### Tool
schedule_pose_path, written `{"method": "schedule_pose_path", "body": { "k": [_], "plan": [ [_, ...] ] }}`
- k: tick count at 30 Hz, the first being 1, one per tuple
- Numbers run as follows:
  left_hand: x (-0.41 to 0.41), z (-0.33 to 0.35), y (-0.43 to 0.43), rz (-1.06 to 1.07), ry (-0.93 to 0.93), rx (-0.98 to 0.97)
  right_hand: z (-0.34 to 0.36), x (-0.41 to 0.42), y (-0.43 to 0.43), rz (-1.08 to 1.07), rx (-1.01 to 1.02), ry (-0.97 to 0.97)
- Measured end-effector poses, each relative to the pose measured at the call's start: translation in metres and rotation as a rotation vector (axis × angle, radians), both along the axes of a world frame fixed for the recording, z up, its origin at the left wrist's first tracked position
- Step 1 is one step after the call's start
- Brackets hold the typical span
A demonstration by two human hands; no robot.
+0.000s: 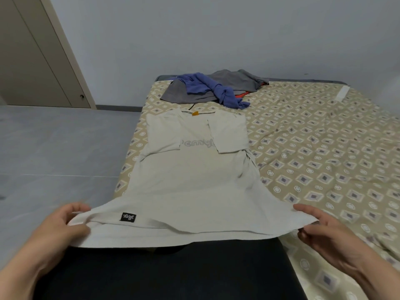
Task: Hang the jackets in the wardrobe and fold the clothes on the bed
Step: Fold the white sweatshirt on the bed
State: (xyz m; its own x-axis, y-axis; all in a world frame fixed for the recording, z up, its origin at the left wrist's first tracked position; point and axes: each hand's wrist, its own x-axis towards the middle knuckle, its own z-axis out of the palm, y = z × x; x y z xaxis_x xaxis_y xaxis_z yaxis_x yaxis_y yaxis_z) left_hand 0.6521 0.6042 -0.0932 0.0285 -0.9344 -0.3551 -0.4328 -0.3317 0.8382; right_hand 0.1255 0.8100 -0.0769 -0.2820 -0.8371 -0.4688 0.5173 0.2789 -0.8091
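between both hands' fingers: t-shirt hem.

Pale grey wall, grey floor, beige door, patterned bed

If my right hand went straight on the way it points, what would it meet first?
Probably the body of the pale beige cotton T-shirt whose hem the right hand pinches; depth is unclear.
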Motion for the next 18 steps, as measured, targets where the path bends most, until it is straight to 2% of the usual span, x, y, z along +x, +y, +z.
{"method": "schedule_pose_path", "body": {
  "k": [2,4,7,10,11,16,18],
  "plan": [
    [-0.004,-0.002,0.003,-0.07,-0.272,-0.104,0.005,-0.003,-0.003,-0.035,-0.039,0.027],
    [-0.011,0.001,0.003,-0.046,-0.418,-0.202,0.008,-0.006,-0.008,-0.122,-0.079,0.034],
    [-0.013,0.002,0.004,-0.021,-0.453,-0.317,0.007,-0.011,-0.011,-0.21,-0.105,0.01],
    [-0.008,0.001,0.007,-0.049,-0.437,-0.353,0.009,-0.014,-0.009,-0.183,-0.1,0.049],
    [-0.005,0.0,0.006,-0.047,-0.381,-0.343,0.009,-0.016,-0.008,-0.172,-0.096,0.071],
    [0.024,-0.016,-0.001,0.173,0.183,-0.154,0.012,-0.026,-0.002,-0.188,-0.097,0.085],
    [0.034,-0.024,0.005,0.209,0.322,-0.048,0.013,-0.028,0.002,-0.183,-0.08,0.071]
  ]
}}
